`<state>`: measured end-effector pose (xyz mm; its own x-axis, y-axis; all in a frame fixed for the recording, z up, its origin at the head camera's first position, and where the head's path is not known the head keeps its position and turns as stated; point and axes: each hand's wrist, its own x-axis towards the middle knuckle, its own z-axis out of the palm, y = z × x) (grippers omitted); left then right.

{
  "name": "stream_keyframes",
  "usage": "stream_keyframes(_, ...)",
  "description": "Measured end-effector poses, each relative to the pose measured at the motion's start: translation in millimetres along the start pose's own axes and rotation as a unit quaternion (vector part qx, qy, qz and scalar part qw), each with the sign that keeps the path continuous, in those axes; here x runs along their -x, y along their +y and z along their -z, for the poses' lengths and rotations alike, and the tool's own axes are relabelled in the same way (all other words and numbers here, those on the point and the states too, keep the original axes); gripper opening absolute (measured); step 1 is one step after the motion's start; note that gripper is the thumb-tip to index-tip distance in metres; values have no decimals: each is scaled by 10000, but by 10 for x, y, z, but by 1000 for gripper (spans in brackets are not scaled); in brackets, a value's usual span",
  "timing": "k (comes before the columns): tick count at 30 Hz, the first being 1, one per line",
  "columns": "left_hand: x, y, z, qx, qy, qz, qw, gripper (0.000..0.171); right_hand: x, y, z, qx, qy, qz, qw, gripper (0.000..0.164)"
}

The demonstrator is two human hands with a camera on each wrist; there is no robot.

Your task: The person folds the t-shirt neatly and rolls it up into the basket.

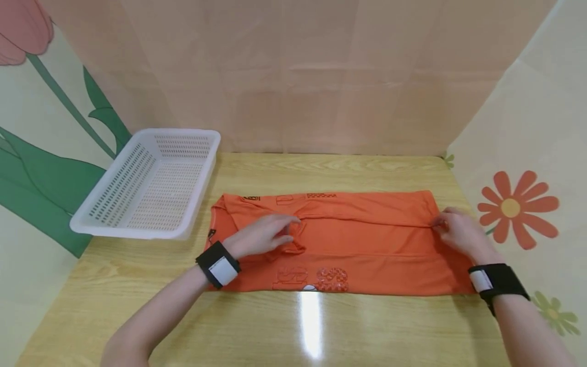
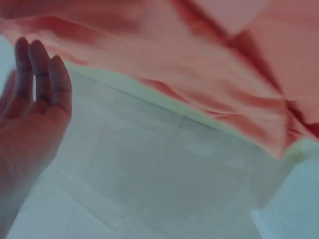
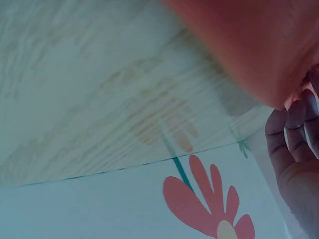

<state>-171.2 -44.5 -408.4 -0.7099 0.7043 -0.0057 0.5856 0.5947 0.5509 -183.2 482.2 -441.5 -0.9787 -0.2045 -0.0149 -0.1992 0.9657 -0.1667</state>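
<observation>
An orange shirt [image 1: 367,239] with dark and glossy print lies lengthwise on the wooden table, its far side folded over toward the middle. My right hand [image 1: 460,234] pinches the folded edge at the shirt's right end. In the right wrist view, the curled fingers [image 3: 294,119] meet the cloth's edge. Over the left part of the shirt is my left hand [image 1: 263,234], thumb and fingers apart beside a bunched bit of cloth. The left wrist view shows its fingers [image 2: 42,74] fairly straight, close to the fabric; its thumb is hidden there.
A white perforated plastic basket [image 1: 197,204] stands on the table [image 1: 257,331] to the left of the shirt. Behind the table hangs a pinkish-beige cloth backdrop [image 1: 293,76]. Flower-patterned panels flank both sides, with a red flower [image 1: 510,209] at the right.
</observation>
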Motion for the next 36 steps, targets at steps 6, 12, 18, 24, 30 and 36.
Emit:
stream_keyframes(6, 196, -205, 59, -230, 618, 764, 9949, 28, -72, -226, 68, -294, 89, 148, 9994, 20)
stream_keyframes(12, 435, -316, 168, -545, 899, 2242, 9688, 36, -177, -1023, 32, -1050, -392, 858, 9900, 10)
stream_keyframes(18, 547, -429, 16, 383, 351, 2307, 9716, 58, -259, -1873, -162, -1937, -1137, 1604, 9612, 15)
stream_keyframes(24, 523, -178, -130, 1173, -297, 2161, 9688, 59, -332, -2462, -331, -2350, -1271, 2169, 9389, 25)
stream_keyframes(30, 455, -157, -242, 1192, -338, 2415, 9625, 59, -373, -2749, -403, -2462, -1713, 2105, 9305, 37)
stream_keyframes(36, 435, -149, -247, 1568, -185, 2533, 9544, 41, -427, -2805, -451, -2600, -1732, 2137, 9256, 33)
